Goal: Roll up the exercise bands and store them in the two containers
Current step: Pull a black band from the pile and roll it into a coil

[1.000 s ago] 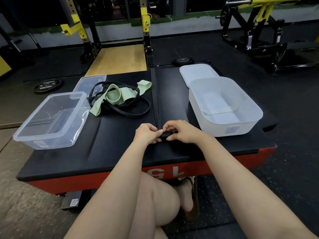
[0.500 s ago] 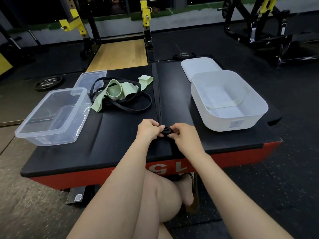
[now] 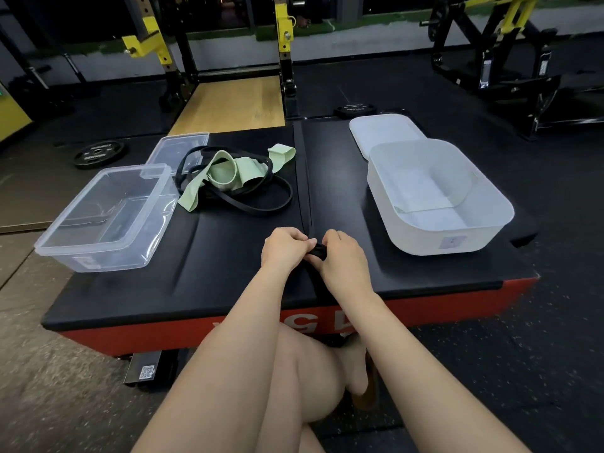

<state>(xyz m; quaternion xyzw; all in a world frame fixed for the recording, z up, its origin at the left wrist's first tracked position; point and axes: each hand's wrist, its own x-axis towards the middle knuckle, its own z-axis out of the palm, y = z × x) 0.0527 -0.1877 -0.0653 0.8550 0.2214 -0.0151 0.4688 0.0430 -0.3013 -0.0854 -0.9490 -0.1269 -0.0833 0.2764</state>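
Head view: both my hands meet low centre of the frame over the black counter (image 3: 228, 243). My left hand (image 3: 283, 248) and right hand (image 3: 343, 260) have fingers curled in, pinching a small black roll (image 3: 317, 251) of band between them; the unrolled black band strip (image 3: 304, 178) runs up the frame along the middle of the counter. Roll is only partly wound, I judge.

Clear container (image 3: 108, 220) sits at left, white container (image 3: 438, 197) at right, both open, no bands in either. Their lids lie behind them: clear lid (image 3: 181, 147), white lid (image 3: 382, 132). Tangled pile, upper centre-left: green band (image 3: 228, 173) wrapped in with black loop bands (image 3: 258, 204), just beside the clear container.

Risks, my guess:
- Roll springs open if either pinch loosens, since the band is elastic and wound tight.
- Roll winds crooked if the strip drifts off line, so it cones out.
- Black on black, hard to see the strip edge.
- Pile is knotted together; pulling one band may drag the others, or nudge the clear container off the counter edge.
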